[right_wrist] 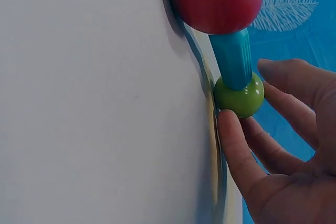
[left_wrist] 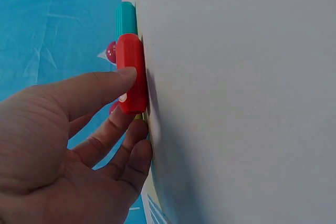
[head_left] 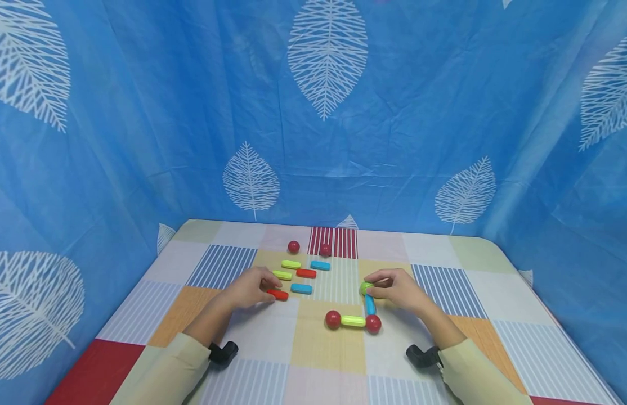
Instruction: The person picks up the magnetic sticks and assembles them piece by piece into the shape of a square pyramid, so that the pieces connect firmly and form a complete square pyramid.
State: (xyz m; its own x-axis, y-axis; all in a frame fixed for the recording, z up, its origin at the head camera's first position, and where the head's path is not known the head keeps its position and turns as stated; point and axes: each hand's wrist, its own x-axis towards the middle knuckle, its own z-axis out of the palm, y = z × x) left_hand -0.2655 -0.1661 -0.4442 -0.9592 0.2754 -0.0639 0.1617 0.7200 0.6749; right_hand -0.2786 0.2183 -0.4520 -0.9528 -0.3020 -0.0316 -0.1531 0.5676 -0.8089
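My left hand [head_left: 254, 288] pinches a red rod [left_wrist: 131, 77] lying at the near left of the loose pieces; the thumb presses on its side in the left wrist view. With thumb and fingers, my right hand [head_left: 398, 289] grips a green ball [right_wrist: 240, 97]. That ball meets one end of a blue rod [right_wrist: 231, 59], whose other end joins a red ball [head_left: 373, 324]. From this corner ball a yellow-green rod [head_left: 353, 321] runs left to another red ball [head_left: 333, 320], so the joined pieces make an L on the tablecloth.
Loose pieces lie beyond my left hand: blue rods [head_left: 301, 288], another red rod [head_left: 306, 273] and yellow-green rods [head_left: 291, 264]. Two red balls [head_left: 294, 246] sit farther back. Blue curtains [head_left: 384, 140] with white leaves close off the back and sides of the table.
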